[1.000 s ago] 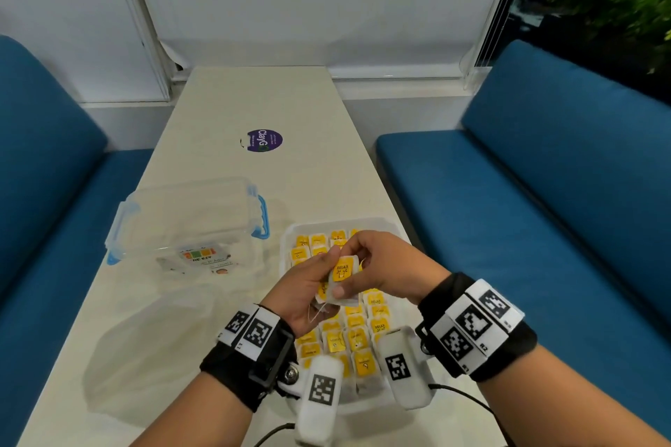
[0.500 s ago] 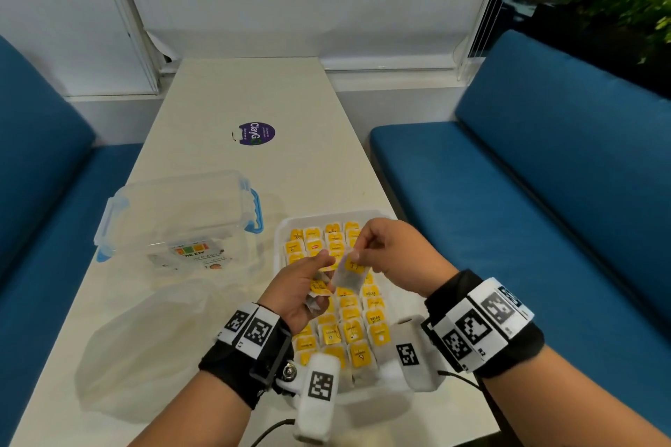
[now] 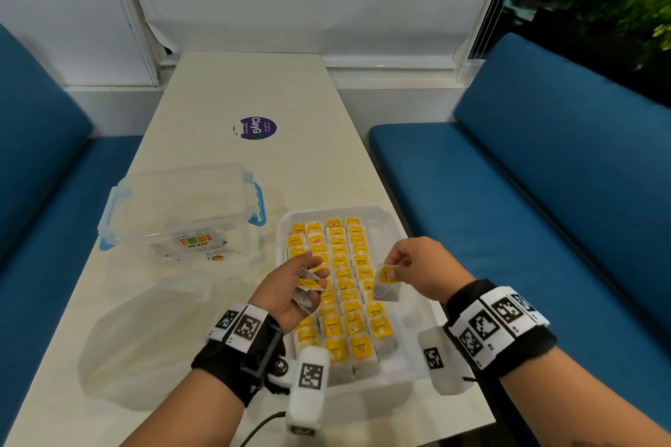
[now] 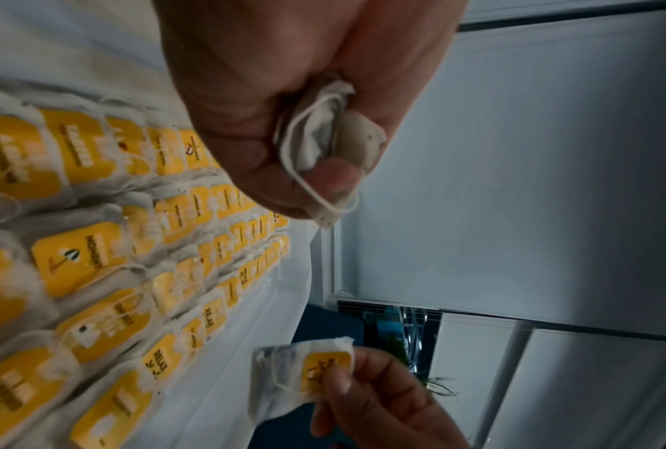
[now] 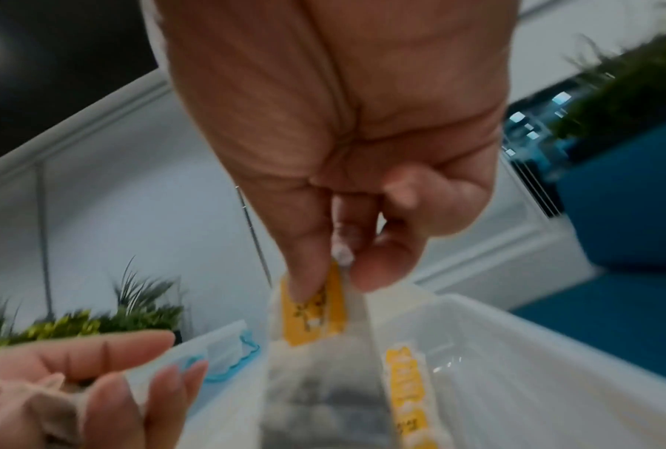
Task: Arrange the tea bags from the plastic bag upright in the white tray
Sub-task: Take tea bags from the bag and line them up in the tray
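Tea bags (image 3: 346, 305) with yellow tags stand upright in packed rows across most of the white tray (image 3: 417, 366), which lies on the table (image 3: 254, 91) at its near right edge; a strip along the tray's right side is unfilled. Left hand (image 3: 290, 296), palm up over the tray's left rows, curls its fingers round a small bundle of tea bags (image 3: 306, 288), strings looped about the fingertips in the left wrist view. Right hand (image 3: 417, 270) pinches a single tea bag (image 3: 386, 285) by its yellow tag between thumb and forefinger; the bag hangs free above the tray's right rows. A second ago both hands met on one bag at the tray's centre; the hands have since drawn apart, with the bundle left in one hand and a single bag in the other. Judged from this, one bag has been separated from the held bundle and is ready for placing, probably in the open strip on the right. Plastic bag (image 3: 145, 345) lies slack and crumpled on the table left of the tray, apparently empty or nearly so. Beyond it stands a clear storage box (image 3: 181, 207) with blue clips, and farther off a round purple sticker (image 3: 258, 128). Blue benches (image 3: 544, 174) flank the table.
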`<state>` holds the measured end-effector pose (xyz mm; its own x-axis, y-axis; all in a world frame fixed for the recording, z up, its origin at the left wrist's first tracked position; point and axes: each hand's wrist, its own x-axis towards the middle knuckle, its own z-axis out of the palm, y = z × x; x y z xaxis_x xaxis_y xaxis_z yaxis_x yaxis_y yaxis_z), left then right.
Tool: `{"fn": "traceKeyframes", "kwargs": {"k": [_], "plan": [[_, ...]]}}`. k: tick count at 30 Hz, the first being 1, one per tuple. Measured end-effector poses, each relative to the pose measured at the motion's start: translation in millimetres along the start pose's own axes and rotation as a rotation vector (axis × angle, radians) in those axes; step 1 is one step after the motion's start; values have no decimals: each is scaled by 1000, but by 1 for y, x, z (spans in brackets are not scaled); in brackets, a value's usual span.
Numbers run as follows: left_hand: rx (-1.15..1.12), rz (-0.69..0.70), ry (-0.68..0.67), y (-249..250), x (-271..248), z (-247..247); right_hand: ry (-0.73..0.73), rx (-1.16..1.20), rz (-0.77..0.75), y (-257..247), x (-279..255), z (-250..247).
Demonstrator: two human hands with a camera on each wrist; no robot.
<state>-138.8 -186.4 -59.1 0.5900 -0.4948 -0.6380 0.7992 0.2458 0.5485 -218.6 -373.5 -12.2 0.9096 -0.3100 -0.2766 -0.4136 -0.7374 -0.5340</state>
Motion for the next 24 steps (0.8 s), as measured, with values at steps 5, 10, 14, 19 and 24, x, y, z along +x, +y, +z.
{"fn": "traceKeyframes", "kwargs": {"k": [5,10,14,19,24], "plan": [[-84,-55,-32,1,-2,-2,-136,-158,17,6,-1,10],[-93,-70,-36,0,-3,-4,-329,-345,-2,11,-7,22],[-76,-74,-30,-3,-2,-2,-488,-482,7,11,-9,36],[-71,-70,-33,-5,-3,1,-552,-665,7,8,-8,49],[-44,-52,-19,-9,-5,1,-529,-675,9,4,-4,52]]}}
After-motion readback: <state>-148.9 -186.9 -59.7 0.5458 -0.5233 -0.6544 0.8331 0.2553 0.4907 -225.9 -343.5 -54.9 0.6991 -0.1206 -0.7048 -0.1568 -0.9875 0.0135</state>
